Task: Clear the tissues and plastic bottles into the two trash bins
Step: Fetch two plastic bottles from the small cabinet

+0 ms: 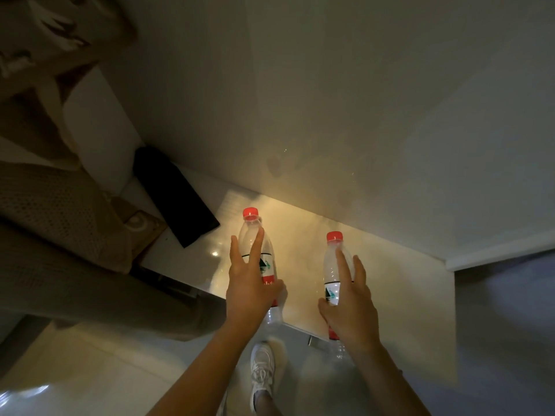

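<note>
Two clear plastic bottles with red caps and red-and-white labels are held up in front of me. My left hand (pixel 250 288) grips the left bottle (pixel 255 235) around its label, index and middle fingers stretched up along its side. My right hand (pixel 350 307) grips the right bottle (pixel 334 259) low on its body, two fingers likewise extended. Both bottles are upright, above a glossy pale table top (pixel 375 271). No tissues or trash bins are in view.
A flat black object (pixel 177 196) lies on the table at the left. A beige sofa with a knitted throw (pixel 51 205) fills the left side. My white sneaker (pixel 262 373) stands on the pale floor below. A plain wall rises behind the table.
</note>
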A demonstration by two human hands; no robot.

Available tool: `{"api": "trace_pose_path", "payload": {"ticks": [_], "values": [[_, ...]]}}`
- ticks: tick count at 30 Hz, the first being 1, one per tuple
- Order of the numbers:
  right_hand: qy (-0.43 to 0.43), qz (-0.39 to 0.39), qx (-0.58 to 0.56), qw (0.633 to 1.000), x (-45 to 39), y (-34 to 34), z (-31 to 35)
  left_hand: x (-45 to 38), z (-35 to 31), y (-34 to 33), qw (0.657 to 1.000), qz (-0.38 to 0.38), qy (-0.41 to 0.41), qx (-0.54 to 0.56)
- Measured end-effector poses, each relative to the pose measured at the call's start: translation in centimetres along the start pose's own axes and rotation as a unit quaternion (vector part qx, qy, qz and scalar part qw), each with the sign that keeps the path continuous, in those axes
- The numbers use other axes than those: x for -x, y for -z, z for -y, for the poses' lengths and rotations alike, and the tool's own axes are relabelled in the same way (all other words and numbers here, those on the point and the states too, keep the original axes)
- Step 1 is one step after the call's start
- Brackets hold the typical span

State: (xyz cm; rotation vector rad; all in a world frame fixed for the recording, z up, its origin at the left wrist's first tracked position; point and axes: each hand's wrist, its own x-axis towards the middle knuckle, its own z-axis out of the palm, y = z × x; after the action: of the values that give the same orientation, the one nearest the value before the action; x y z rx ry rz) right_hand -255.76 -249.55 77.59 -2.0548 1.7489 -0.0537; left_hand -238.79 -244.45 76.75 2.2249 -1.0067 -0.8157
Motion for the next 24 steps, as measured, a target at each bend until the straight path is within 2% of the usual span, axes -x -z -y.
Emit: {"api": "trace_pose_path", "payload": {"ticks": [3,7,11,18,24], "values": [[-0.015,0.008,-0.04,0.999,0.3,0.3,0.5,0.4,0.2,0.7,0.999,-0.014,0.0,0.049],[-0.047,0.029,-0.177,0.983,0.9,1.5,2.2,1.3,0.1,2.9,0.985,-0.018,0.01,0.17],[-0.02,0.033,-0.266,0.963,2.2,3.4,5.7,2.7,-0.4,7.1,0.967,-0.031,0.026,0.251],[0.027,0.067,-0.396,0.915,6.3,6.8,13.5,7.1,-0.1,17.1,0.956,-0.065,0.04,0.284],[0.089,0.088,-0.449,0.885,12.0,7.7,19.0,13.2,2.0,23.5,0.951,-0.132,-0.034,0.279]]}}
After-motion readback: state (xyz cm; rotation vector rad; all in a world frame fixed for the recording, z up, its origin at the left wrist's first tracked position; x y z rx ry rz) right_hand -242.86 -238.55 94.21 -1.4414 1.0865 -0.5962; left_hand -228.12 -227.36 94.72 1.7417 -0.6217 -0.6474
